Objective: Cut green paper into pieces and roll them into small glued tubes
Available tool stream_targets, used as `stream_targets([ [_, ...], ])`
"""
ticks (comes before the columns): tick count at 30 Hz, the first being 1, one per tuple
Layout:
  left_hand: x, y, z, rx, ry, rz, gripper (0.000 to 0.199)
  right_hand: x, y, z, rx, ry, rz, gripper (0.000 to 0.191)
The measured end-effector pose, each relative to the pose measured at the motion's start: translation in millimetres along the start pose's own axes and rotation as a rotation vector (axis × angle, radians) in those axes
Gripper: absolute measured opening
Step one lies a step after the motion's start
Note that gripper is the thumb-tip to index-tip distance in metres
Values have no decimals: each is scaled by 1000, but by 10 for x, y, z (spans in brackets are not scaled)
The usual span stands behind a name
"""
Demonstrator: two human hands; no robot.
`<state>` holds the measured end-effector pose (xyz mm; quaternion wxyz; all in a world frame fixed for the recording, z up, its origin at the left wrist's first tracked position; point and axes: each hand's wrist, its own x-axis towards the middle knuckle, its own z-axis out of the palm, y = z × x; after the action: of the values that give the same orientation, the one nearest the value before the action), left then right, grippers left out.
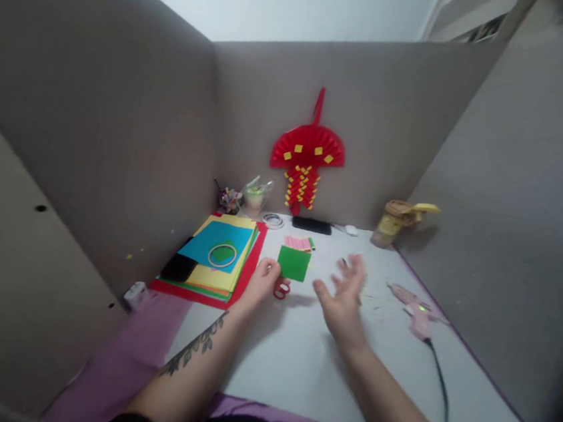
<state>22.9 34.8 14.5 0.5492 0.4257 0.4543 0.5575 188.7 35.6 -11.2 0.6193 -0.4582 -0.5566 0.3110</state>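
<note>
My left hand (265, 278) pinches a green paper square (294, 264) by its left edge, holding it above the white tabletop. Just below the square, the red handles of a pair of scissors (281, 289) show; the rest of them is hidden. My right hand (345, 301) is raised to the right of the square, its fingers spread and slightly blurred, with nothing visible in it. Behind the green square lies a small pile of pink paper strips (299, 243) with a bit of green at its side.
Coloured paper sheets (246, 234) are stacked at left, with a tape ring (222, 256) on top. A pink glue gun (419, 311) with a cord lies at right. Along the back are a black phone (311, 225) and a yellow cup (391, 224). A red paper fan ornament (309, 148) hangs on the partition.
</note>
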Motion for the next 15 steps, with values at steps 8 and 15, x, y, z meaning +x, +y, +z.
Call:
stream_targets([
  [8,72,-101,-140,134,13,138,30,160,-29,-95,491,-299,624,48],
  [15,312,-140,-397,63,211,5,34,-31,-165,-202,426,-1281,934,42],
])
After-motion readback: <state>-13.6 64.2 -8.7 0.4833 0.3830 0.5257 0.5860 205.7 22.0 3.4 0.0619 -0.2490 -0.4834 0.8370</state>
